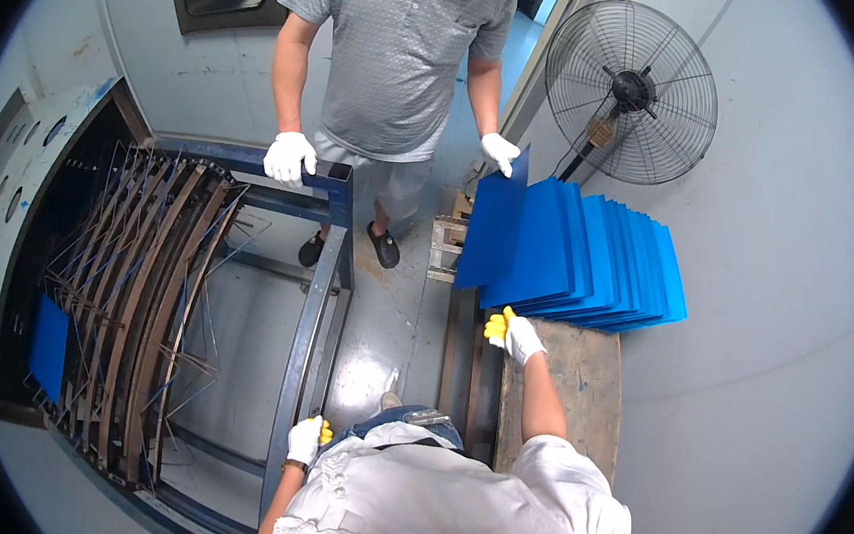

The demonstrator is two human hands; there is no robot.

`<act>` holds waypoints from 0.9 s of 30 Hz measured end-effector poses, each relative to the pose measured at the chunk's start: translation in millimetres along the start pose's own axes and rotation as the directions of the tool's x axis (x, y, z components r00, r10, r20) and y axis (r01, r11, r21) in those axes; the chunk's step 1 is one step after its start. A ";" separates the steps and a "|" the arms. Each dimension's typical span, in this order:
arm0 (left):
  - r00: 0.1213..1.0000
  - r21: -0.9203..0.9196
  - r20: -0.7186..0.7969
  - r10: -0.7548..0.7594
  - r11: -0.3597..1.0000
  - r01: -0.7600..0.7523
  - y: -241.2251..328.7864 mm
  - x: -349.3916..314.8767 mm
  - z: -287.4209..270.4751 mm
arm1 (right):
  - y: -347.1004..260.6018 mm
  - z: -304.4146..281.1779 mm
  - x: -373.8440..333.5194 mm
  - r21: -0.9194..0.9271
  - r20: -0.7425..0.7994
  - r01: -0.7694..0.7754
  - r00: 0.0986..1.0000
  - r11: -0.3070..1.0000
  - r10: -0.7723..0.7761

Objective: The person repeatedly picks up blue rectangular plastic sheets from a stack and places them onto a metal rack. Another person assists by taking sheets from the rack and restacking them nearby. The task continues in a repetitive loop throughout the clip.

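My right hand (516, 336), in a white glove with yellow fingertips, is at the near lower edge of a stack of blue flat sheets (598, 255). Its fingers are curled closed; whether they pinch anything is hidden. Low by my left thigh, next to the rail of a blue metal frame (302, 348), my left hand (308, 439) is closed with no object showing. Across from me, a person's white-gloved hand (500, 153) grips the top of the leftmost blue sheet (491, 227), which stands nearly upright. That person's other gloved hand (290, 159) rests on the frame.
The sheets lean in a row on a worn wooden bench (579, 379). A large fan (633, 91) stands behind them by the wall. On the left, a rack of curved brown bars and wires (160, 276) sits by a perforated panel (11, 204); one blue sheet (48, 349) is inside.
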State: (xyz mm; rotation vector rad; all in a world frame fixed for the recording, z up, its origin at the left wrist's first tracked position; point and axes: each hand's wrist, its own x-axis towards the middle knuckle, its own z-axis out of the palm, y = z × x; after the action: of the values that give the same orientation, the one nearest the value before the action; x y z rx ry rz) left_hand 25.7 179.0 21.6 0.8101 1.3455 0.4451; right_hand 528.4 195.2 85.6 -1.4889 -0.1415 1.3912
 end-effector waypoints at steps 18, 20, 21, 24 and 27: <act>0.992 0.034 -0.119 0.030 0.999 -0.026 -6.7 -44.3 -48.0 | 119.2 209.7 -1.2 -0.518 0.456 -0.206 0.755 0.830 0.472; 0.995 -0.026 -0.098 0.003 1.000 -0.006 6.6 -55.8 -63.8 | 138.1 262.1 2.5 -0.591 0.550 -0.121 0.663 0.797 0.508; 0.994 -0.075 -0.106 -0.010 0.997 0.002 6.3 -61.5 -74.3 | 141.1 297.7 -9.5 -0.652 0.556 -0.063 0.637 0.755 0.534; 0.982 -0.066 -0.167 0.083 0.993 -0.095 19.0 -81.2 -106.0 | 161.0 380.0 -35.9 -0.715 0.621 0.049 0.503 0.698 0.601; 0.961 -0.041 -0.243 0.136 0.988 -0.150 45.1 -106.0 -140.7 | 192.0 433.9 -51.4 -0.797 0.585 0.145 0.427 0.586 0.689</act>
State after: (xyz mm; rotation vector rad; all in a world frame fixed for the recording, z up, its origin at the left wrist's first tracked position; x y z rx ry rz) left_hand -124.2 170.0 124.3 0.8267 1.4939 0.7120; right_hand 69.6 326.3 77.4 -1.2452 -1.3675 2.5672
